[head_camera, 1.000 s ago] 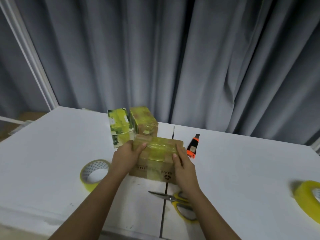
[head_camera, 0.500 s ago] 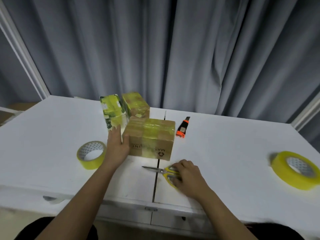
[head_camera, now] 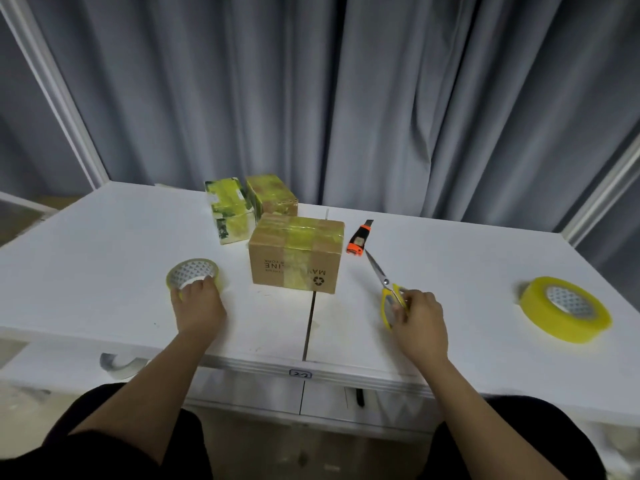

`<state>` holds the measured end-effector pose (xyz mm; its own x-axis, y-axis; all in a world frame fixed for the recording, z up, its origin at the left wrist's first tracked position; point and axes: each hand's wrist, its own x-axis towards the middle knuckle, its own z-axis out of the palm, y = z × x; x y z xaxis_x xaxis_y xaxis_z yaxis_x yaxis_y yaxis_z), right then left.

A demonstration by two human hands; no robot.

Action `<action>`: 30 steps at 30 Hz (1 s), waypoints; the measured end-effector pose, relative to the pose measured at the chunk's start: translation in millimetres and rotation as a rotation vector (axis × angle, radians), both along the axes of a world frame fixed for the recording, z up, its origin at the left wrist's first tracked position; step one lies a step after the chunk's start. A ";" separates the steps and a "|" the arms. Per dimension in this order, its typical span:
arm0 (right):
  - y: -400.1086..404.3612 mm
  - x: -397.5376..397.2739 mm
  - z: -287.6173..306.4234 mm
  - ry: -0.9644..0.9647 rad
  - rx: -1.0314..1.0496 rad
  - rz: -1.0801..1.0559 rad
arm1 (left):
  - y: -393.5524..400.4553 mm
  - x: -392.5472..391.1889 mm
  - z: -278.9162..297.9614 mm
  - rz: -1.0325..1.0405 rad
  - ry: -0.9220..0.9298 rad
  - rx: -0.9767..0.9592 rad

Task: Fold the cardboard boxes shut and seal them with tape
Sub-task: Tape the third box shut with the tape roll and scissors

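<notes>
At the table's (head_camera: 104, 258) near edge: both hands busy.
Left hand (head_camera: 198, 308) grips the small tape roll (head_camera: 192, 273); right hand (head_camera: 419, 322) pinches the yellow-handled scissors (head_camera: 386, 289) beside the taped cardboard box (head_camera: 296, 258).

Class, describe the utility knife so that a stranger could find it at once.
Start at the white table and find the brown box at its middle. Just right of it lies the utility knife, the only orange-and-black tool; the scissors beside it have yellow handles.

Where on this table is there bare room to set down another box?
Free: the table left of the small tape roll, and the stretch between the scissors and the large tape roll. Crowded: the middle, around the three taped boxes and the utility knife.
</notes>
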<state>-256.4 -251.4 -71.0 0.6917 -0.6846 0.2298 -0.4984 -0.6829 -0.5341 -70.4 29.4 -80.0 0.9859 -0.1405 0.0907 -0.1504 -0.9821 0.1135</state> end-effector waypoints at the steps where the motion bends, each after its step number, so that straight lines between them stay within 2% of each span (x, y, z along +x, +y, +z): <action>1: -0.1 4.2 1.4 0.030 0.009 -0.024 | 0.9 0.6 0.9 -0.006 -0.025 0.020; 3: 2.9 18.8 1.4 0.119 0.013 -0.032 | 5.6 2.7 1.4 -0.022 -0.045 0.016; 5: 6.3 34.3 -1.5 0.217 0.001 -0.030 | 11.2 3.1 1.6 -0.043 -0.037 -0.067; 8: 15.6 49.8 -2.3 0.294 -0.043 -0.052 | 21.7 -4.1 6.7 -0.077 -0.055 -0.378; 10: 30.4 58.2 3.2 0.194 -0.204 -0.058 | 27.7 -11.9 14.6 -0.107 -0.078 -0.568; 12: 57.7 68.3 15.5 -0.103 -0.218 0.114 | 30.3 -21.8 24.4 -0.158 -0.094 -0.699; 14: 88.4 79.6 34.0 -0.287 -0.013 0.432 | 27.9 -32.9 38.0 -0.216 -0.109 -0.790; 16: 114.9 89.3 52.9 -0.263 0.252 0.678 | 21.9 -43.6 52.5 -0.283 -0.102 -0.839; 17: 124.9 92.9 60.7 -0.241 0.338 0.729 | 20.1 -48.8 59.2 -0.316 -0.092 -0.864; 22: 146.5 94.4 89.0 -0.503 0.476 0.670 | 20.4 -67.7 83.6 -0.400 -0.117 -0.904; 25: 149.6 88.7 102.9 -0.526 0.568 0.691 | 20.2 -76.2 94.3 -0.429 -0.145 -0.931; 28: 149.7 83.1 114.1 -0.431 0.421 0.670 | 19.7 -82.7 101.4 -0.443 -0.150 -0.952; 30: 152.7 76.7 119.9 -0.442 0.317 0.685 | 19.1 -86.7 104.5 -0.449 -0.162 -0.961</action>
<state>-179.7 -98.7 48.8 0.8669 -0.2275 0.4435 0.2650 -0.5432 -0.7967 -157.0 48.5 24.5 0.8280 -0.2872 0.4816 -0.5584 -0.3432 0.7553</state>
